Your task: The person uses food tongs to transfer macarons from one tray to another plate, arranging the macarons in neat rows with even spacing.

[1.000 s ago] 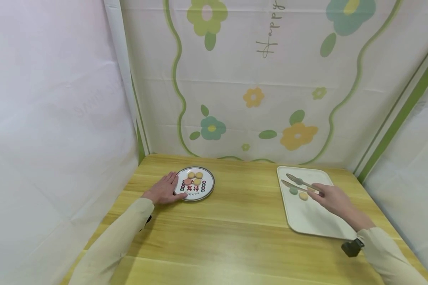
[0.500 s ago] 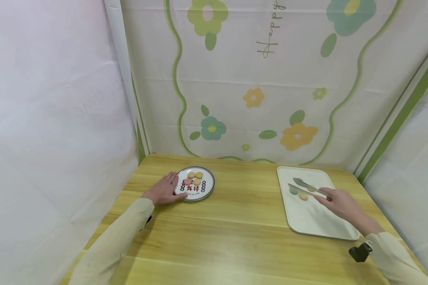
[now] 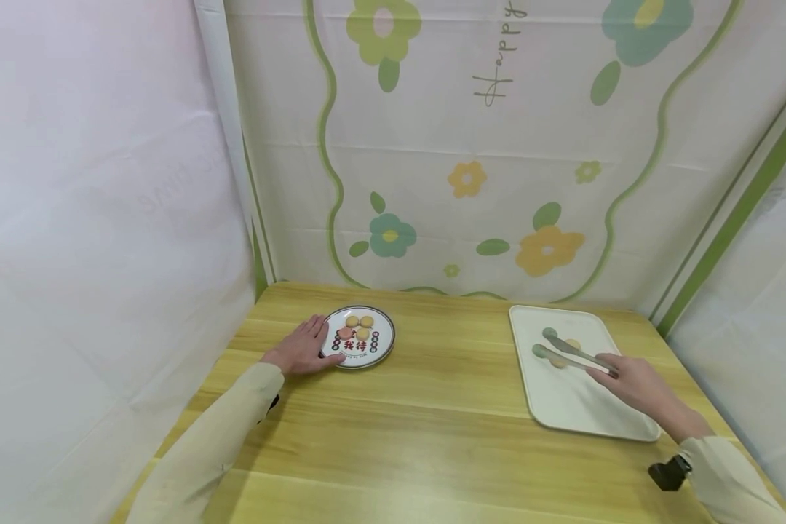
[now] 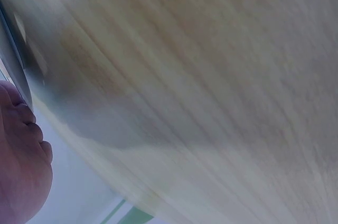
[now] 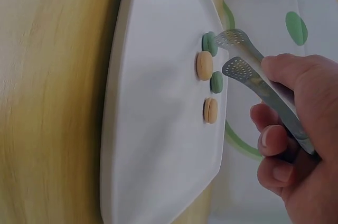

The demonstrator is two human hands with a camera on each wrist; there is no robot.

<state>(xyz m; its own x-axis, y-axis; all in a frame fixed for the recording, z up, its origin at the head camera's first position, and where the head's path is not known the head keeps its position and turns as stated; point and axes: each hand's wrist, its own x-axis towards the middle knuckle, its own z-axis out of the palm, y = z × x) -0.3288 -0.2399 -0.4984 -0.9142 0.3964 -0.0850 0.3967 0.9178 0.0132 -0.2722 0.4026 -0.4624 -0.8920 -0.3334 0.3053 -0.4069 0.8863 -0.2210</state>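
In the head view my left hand (image 3: 301, 349) lies with extended fingers against the left rim of a round white plate (image 3: 384, 340). On that plate sit a pink macaron (image 3: 346, 333) and several yellow ones, such as the yellow macaron (image 3: 366, 321). My right hand (image 3: 638, 386) grips metal tongs (image 5: 269, 94) whose perforated tips stand apart over a white tray (image 3: 576, 407). Two green macarons (image 5: 210, 43) and two pale orange macarons (image 5: 204, 65) lie on the tray near the tips. Nothing is pinched between the tips. The left wrist view catches only part of the left hand (image 4: 24, 166).
The wooden table (image 3: 432, 422) stretches between plate and tray. Behind it hangs a white cloth (image 3: 419, 189) printed with flowers. White sheets stand at both sides, with the left sheet (image 3: 105, 218) close beside the left arm.
My right hand and the tongs have drawn back to the lower right, and the tips now sit nearer the green macarons. My left hand and the plate have stayed in place.
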